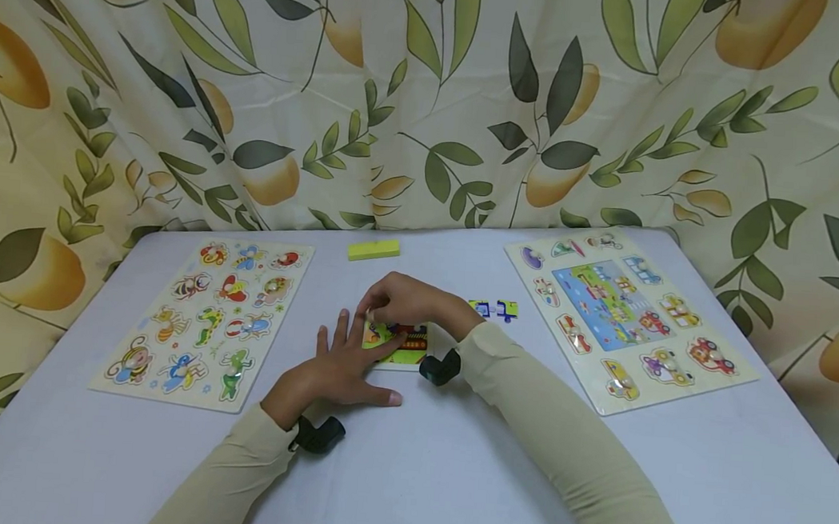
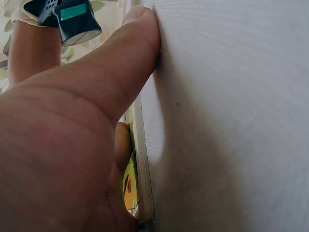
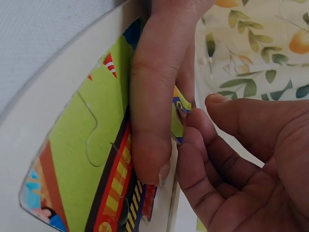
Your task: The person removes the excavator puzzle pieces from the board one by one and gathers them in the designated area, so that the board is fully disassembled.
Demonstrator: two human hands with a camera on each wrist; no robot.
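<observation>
A small jigsaw board (image 1: 399,366) with a pale frame and a red-and-black vehicle picture lies in front of me. My left hand (image 1: 344,362) is spread over its left side. Its index finger (image 3: 152,96) lies straight across the picture, and its thumb (image 2: 140,43) rests on the white cloth. Reaching over from the right, my right hand (image 1: 406,300) has its fingers curled at the board's far left corner. Those fingers hold a yellow-green and blue puzzle piece (image 3: 178,113), partly hidden behind the left index finger.
Two loose puzzle pieces (image 1: 506,310) lie right of the right wrist. A yellow block (image 1: 373,249) sits farther back. An insect puzzle board (image 1: 220,398) is at left, a vehicle puzzle board (image 1: 635,395) at right. A patterned curtain (image 1: 430,94) hangs behind the table.
</observation>
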